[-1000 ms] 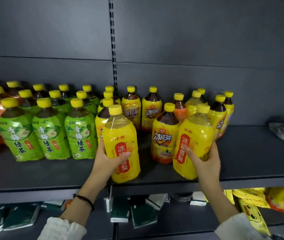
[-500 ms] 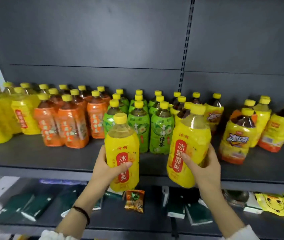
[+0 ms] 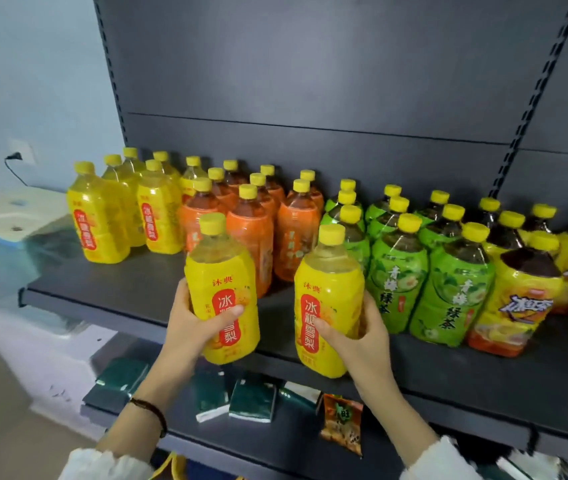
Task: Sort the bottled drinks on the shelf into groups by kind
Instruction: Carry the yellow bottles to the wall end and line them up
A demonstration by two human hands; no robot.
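Moved: since half a second ago both bottles in my hands have travelled left along the shelf (image 3: 116, 289). They were before the green and iced-tea rows; now they are before the orange and green ones.
Left hand (image 3: 190, 329): clamped round the lower half of the left pear-drink bottle (image 3: 221, 289), thumb across its red label, fingers behind it.
Right hand (image 3: 362, 337): wrapped round the right pear-drink bottle (image 3: 327, 299) from its right side, thumb on the front near the label.
Held bottles: both upright, yellow caps on, apart from each other, at the shelf's front edge. Their bases overlap the lip and I cannot tell whether they touch it.
Pear-drink group (image 3: 102, 216): standing at the shelf's far left end, well apart from the two I hold.
Orange bottles (image 3: 251, 237): just right of that group, behind my left bottle.
Green tea bottles (image 3: 396, 282): right of the orange ones, just beside my right bottle.
Iced-tea bottles (image 3: 521, 296): at the right, dark liquid showing at the necks.
Wrist: a dark bracelet (image 3: 150, 410) on my left arm.
Lower shelf: dark green packets (image 3: 251, 400) and an orange snack packet (image 3: 341, 424).
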